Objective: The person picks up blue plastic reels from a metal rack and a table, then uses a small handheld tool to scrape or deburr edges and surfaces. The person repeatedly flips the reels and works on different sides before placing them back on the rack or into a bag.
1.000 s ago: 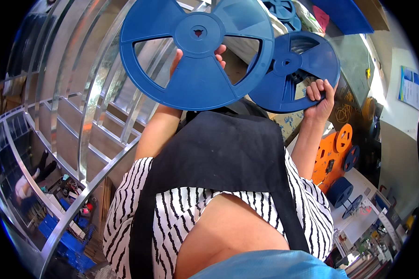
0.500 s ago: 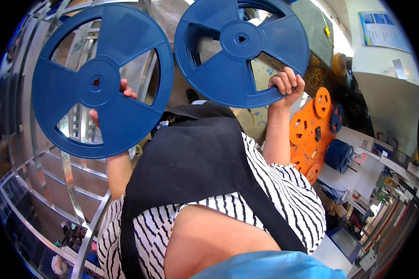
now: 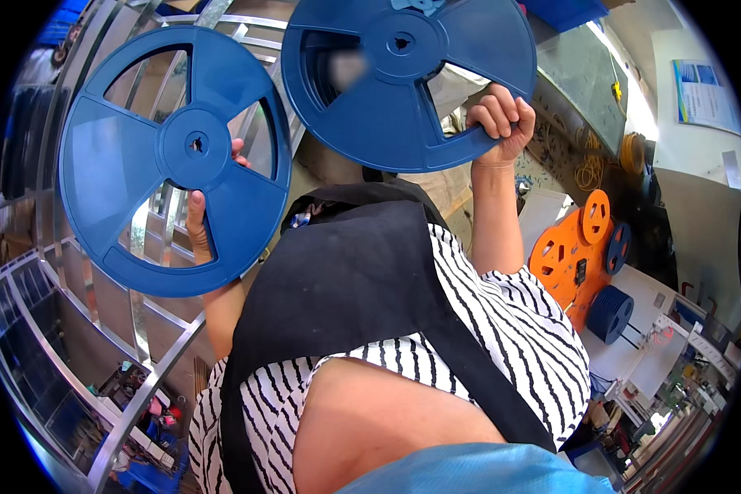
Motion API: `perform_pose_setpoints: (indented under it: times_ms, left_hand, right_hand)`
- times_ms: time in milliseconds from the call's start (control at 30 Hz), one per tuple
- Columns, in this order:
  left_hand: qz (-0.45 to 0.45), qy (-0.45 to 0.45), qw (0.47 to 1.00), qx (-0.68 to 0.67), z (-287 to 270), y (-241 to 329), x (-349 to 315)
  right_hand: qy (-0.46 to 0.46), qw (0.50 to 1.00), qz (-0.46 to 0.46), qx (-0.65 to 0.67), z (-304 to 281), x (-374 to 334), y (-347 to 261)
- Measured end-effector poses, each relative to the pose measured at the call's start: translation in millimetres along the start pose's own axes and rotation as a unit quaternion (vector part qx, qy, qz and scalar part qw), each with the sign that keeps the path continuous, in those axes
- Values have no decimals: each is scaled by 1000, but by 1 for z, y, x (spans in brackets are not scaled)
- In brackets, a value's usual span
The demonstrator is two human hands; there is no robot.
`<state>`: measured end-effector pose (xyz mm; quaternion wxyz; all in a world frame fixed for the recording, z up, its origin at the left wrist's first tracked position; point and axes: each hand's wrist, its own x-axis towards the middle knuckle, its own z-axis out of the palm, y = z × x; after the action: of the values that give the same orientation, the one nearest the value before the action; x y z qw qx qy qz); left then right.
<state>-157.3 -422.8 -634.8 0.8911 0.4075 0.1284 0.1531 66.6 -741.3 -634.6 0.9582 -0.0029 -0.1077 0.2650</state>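
Observation:
Two large blue plastic reels are held up in front of me. The left-hand reel (image 3: 107, 156) has three wide windows and a small keyed hub hole. My left hand (image 3: 198, 222) grips it from behind; its thumb shows in the lower window and fingertips at the right window, the palm hidden. The right-hand reel (image 3: 362, 123) is similar, with more flange edges visible through its left window. Fingers of my right hand (image 3: 502, 125) wrap around its lower right rim through a window. The top of this reel runs out of view.
Metal racking (image 3: 144, 362) with bars stands at my left. To the right is an orange disc with cutouts (image 3: 556, 255), near a stack of dark blue reels (image 3: 609, 314) on a white bench. A yellow cable coil (image 3: 589, 169) hangs behind, and a blue bin (image 3: 564, 12) sits at the top.
In the picture, the left reel has shifted slightly right and down, while the right reel has moved left and up. The view has turned, shifting the background; both hands keep their hold.

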Motion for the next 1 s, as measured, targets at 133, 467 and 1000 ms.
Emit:
perform_pose_setpoints:
  times_ms: [133, 467, 1000]
  left_hand:
    - [22, 89, 995, 40, 20, 16, -12]
    - [-15, 33, 989, 143, 56, -73, 52]
    - [-133, -117, 983, 37, 57, -38, 75]
  right_hand:
    - [36, 998, 22, -43, 14, 11, 15]
    - [39, 839, 169, -516, 80, 20, 123]
    - [133, 871, 84, -466, 45, 18, 70]
